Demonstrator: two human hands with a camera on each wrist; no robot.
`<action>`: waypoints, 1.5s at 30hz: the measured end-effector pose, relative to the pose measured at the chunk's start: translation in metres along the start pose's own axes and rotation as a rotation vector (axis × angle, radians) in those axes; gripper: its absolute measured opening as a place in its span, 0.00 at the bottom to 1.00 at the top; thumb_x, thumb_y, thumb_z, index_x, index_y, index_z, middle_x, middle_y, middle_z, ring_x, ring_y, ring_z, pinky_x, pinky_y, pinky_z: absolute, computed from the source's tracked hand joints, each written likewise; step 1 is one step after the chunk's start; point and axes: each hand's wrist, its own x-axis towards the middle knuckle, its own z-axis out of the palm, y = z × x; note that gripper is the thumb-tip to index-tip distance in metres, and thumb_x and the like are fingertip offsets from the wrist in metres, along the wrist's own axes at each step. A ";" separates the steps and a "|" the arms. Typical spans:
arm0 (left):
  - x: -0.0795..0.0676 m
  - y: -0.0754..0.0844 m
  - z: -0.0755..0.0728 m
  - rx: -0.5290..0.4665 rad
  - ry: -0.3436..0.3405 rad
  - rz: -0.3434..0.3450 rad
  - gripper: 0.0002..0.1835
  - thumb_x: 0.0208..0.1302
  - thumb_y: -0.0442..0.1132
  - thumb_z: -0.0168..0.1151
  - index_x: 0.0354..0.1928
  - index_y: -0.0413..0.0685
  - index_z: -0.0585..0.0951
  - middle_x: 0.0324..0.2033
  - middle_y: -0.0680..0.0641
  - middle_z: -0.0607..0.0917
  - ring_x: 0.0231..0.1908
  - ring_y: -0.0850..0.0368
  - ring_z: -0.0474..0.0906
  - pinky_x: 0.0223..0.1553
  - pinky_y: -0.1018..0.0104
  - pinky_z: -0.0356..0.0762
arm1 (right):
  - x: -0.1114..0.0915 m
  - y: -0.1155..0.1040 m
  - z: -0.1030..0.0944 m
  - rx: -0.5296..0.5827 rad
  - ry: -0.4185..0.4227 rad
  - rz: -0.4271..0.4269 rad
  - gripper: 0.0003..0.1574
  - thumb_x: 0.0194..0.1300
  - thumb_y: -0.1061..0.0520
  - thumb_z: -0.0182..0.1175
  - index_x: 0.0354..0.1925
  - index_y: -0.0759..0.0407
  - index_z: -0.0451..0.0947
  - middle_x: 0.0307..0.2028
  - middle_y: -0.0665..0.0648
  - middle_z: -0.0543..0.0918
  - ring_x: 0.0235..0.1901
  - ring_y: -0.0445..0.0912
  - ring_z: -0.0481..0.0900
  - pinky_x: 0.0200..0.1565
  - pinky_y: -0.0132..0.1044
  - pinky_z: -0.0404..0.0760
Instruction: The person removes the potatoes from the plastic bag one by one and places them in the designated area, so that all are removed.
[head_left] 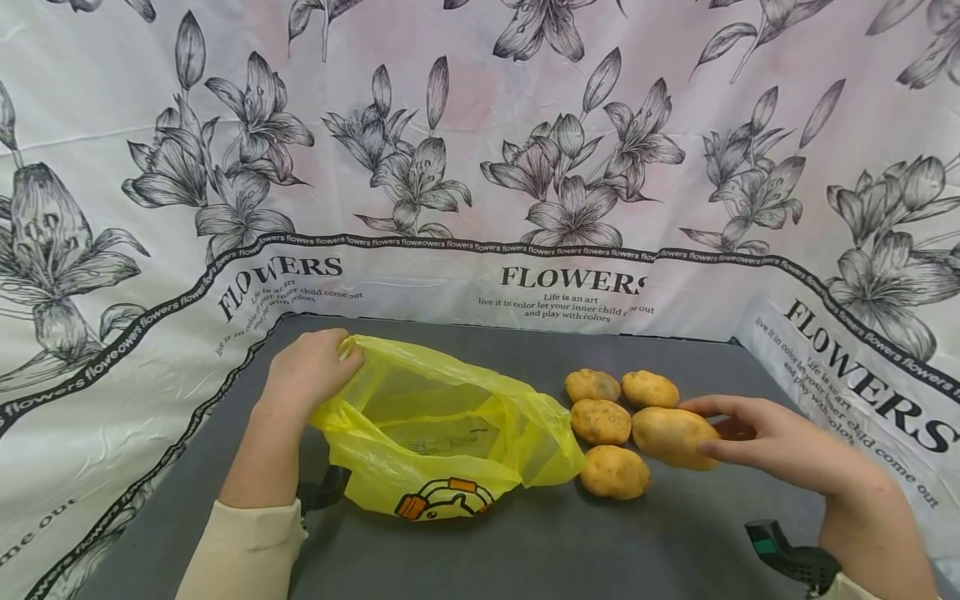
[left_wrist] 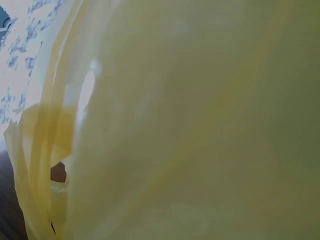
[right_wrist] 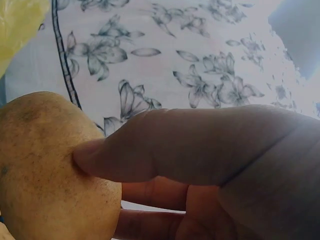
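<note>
My left hand (head_left: 318, 371) grips the rim of a yellow plastic bag (head_left: 450, 375) at its far left corner. The bag's mouth gapes upward, and a cartoon print shows on its near side. In the left wrist view the bag's yellow film (left_wrist: 190, 120) fills nearly everything and hides the fingers. My right hand (head_left: 780, 437) holds a potato (head_left: 675, 437) between thumb and fingers. In the right wrist view the thumb presses on that potato (right_wrist: 50, 170). Several other potatoes, among them one in front (head_left: 615, 472) and one at the back (head_left: 650, 389), lie right of the bag.
A dark grey table (head_left: 540, 542) lies under everything. Behind and at both sides hangs a white cloth (head_left: 420, 283) printed with flowers and lettering. Dark wrist devices (head_left: 795, 558) are worn on both arms.
</note>
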 end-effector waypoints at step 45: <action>-0.001 -0.001 -0.001 -0.014 0.004 0.004 0.14 0.70 0.46 0.52 0.45 0.43 0.80 0.30 0.45 0.79 0.31 0.48 0.73 0.29 0.54 0.69 | 0.005 0.050 -0.004 0.078 -0.188 0.145 0.29 0.70 0.59 0.62 0.66 0.68 0.73 0.58 0.63 0.79 0.51 0.40 0.76 0.48 0.49 0.76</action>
